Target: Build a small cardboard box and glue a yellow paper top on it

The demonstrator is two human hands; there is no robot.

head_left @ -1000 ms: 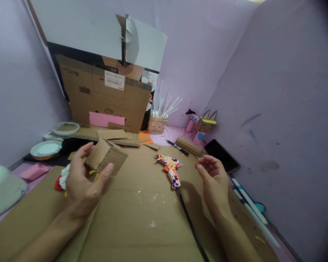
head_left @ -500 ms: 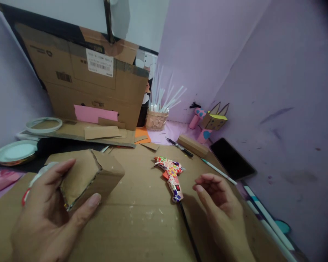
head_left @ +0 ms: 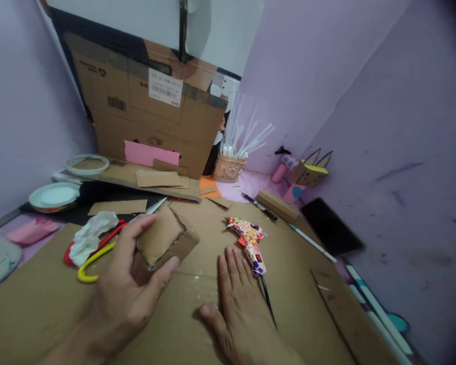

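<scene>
A small cardboard box [head_left: 166, 234] with rough cut edges is gripped between the thumb and fingers of my left hand [head_left: 131, 286]. Flat on the cardboard sheet [head_left: 167, 314] rests my right hand [head_left: 239, 299], fingers stretched out and holding nothing. Just beyond its fingertips lies a flower-patterned glue gun [head_left: 249, 241], its nozzle pointing left and its dark cord running under or beside the hand. Left of the box are scissors with red and yellow handles [head_left: 95, 261] and a crumpled white tissue [head_left: 92, 235].
A large cardboard panel [head_left: 137, 116] stands at the back beside a basket [head_left: 230, 167] of clear glue sticks. To the right lie a pen [head_left: 259, 206], a cardboard bar [head_left: 277, 204], a dark phone or tablet [head_left: 332, 226] and a cardboard animal figure [head_left: 309, 174]. White round lids [head_left: 54, 196] sit at left.
My right hand has moved left and come down flat on the cardboard. The view has shifted left, bringing the scissors into sight. My left hand still holds the box.
</scene>
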